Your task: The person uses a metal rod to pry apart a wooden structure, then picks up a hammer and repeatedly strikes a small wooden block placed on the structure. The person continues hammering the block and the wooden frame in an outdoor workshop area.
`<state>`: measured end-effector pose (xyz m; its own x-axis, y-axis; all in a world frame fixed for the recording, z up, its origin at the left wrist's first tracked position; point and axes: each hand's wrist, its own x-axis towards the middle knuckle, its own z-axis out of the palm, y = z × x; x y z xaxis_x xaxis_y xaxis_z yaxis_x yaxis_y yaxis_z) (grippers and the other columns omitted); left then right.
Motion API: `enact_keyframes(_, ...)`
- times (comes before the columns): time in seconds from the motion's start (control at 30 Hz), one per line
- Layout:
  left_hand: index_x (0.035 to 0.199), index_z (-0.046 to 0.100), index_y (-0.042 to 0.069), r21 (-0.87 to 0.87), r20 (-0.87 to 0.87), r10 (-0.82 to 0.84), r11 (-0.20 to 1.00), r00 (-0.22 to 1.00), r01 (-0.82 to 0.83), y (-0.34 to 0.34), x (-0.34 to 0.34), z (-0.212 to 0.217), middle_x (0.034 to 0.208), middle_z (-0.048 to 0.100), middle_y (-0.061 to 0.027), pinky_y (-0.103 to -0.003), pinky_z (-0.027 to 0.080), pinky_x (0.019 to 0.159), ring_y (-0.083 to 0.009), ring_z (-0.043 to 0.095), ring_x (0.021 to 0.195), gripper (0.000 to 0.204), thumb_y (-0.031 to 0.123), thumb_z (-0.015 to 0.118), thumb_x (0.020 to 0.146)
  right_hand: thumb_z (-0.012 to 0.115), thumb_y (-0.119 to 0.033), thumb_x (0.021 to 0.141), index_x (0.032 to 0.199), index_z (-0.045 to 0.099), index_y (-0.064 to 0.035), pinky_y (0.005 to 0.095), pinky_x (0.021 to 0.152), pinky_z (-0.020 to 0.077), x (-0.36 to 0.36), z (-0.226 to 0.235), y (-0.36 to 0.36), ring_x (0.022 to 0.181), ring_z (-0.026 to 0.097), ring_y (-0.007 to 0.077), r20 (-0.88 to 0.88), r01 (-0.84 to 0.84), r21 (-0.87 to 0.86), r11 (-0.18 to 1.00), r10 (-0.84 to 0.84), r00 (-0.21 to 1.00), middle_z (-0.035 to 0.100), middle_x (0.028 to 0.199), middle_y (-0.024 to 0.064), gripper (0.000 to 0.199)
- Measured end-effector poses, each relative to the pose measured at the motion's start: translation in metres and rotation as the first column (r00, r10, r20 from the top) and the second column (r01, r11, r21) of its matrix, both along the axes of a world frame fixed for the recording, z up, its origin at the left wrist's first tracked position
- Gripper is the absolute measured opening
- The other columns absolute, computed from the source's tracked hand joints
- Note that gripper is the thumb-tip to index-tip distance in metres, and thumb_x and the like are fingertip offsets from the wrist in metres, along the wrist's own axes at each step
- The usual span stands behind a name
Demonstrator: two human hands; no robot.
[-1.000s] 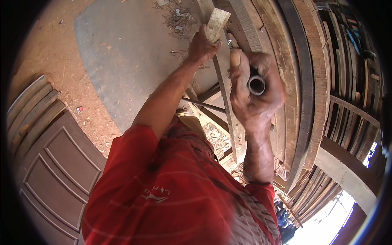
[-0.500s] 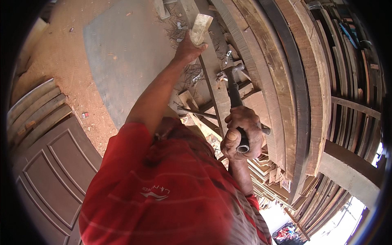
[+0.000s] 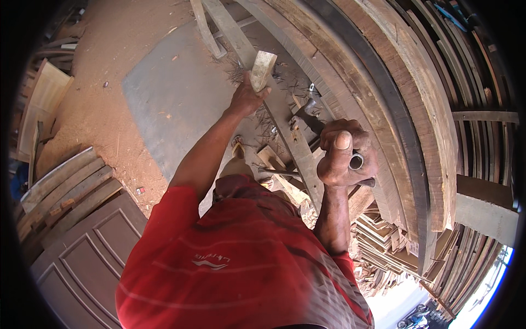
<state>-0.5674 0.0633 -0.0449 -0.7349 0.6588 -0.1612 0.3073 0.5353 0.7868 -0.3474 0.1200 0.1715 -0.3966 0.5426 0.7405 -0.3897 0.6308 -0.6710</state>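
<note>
Two hands, well apart: my left hand (image 3: 248, 100) is closed round a block (image 3: 263, 70) of pale wood, and my right hand (image 3: 347, 154) is clamped on a hammer (image 3: 312, 119), thumb uppermost, the hollow handle end facing me. A dark stub (image 3: 369, 182) shows just under the right fist; I cannot tell what it belongs to.

The block sits in view over a long plank (image 3: 296, 143) that runs slantwise in front of me, its upper end well ahead; whether the two touch, I cannot tell. The hammer's head points ahead, near the plank's right edge. Tight on my right, thick boards (image 3: 405, 101) stand side by side, their long edges curving past my fist, so there is little room that way. The widest room lies left of my left forearm, over a grey sheet (image 3: 170, 104) with a bent edge against reddish soil (image 3: 118, 129). Farther left, the corner of a brown door (image 3: 93, 263) and some timbers (image 3: 68, 189) bound that soil.

As for writing, my red shirt (image 3: 219, 257) bears white lettering above a curved white mark. A small red packet (image 3: 140, 191) on the soil is too small to read.
</note>
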Motion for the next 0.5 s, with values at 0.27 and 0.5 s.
enact_keyframes(0.27,0.144,0.026,-0.004,-0.238,0.141,-0.206,0.942,0.968,0.235,-0.019,-0.034,0.045,0.133,0.054,-0.0313,-0.045,0.046,0.105,-0.0432,0.056,0.123,0.087,0.046,0.070,0.088,0.052,-0.023,0.105,0.080,0.047,-0.0048,0.0274,0.041,0.0410,-0.057,-0.006,0.002,0.047,0.046,0.0123,0.048,0.193,0.023,0.981,-0.194,0.980,0.052,0.058,0.0079,0.031)
enact_keyframes(0.5,0.147,0.031,0.013,-0.113,-0.007,-0.585,0.806,0.811,0.581,-0.035,-0.033,0.034,0.133,0.057,-0.0234,-0.045,0.046,0.104,-0.0404,0.056,0.123,0.080,0.040,0.073,0.085,0.061,-0.015,0.099,0.081,0.050,0.0002,0.0303,0.045,0.0443,-0.092,-0.005,0.015,0.050,0.053,0.0150,-0.123,0.135,-0.058,0.989,-0.141,0.982,0.056,0.060,0.0098,0.026)
